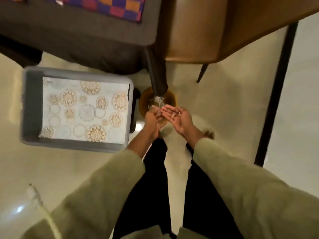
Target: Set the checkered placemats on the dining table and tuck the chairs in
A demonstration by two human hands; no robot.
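A checkered placemat (110, 6) in purple, orange and pink lies on the dark dining table (82, 35) at the top left. A brown chair (198, 28) stands right of the table corner, its seat outside the table edge. Both hands hang low over the floor by the foot of the table leg (157, 75). My left hand (152, 119) is curled at the rim of an amber dish (170, 98) under that leg; whether it grips anything is unclear. My right hand (177, 119) is palm up with fingers spread, holding nothing.
A grey bin (32, 104) sits on the pale floor left of the table leg, with a floral-patterned mat (86, 109) lying flat inside. A long black leg (276, 94) slants down at the right. Something translucent (22, 211) lies at the bottom left.
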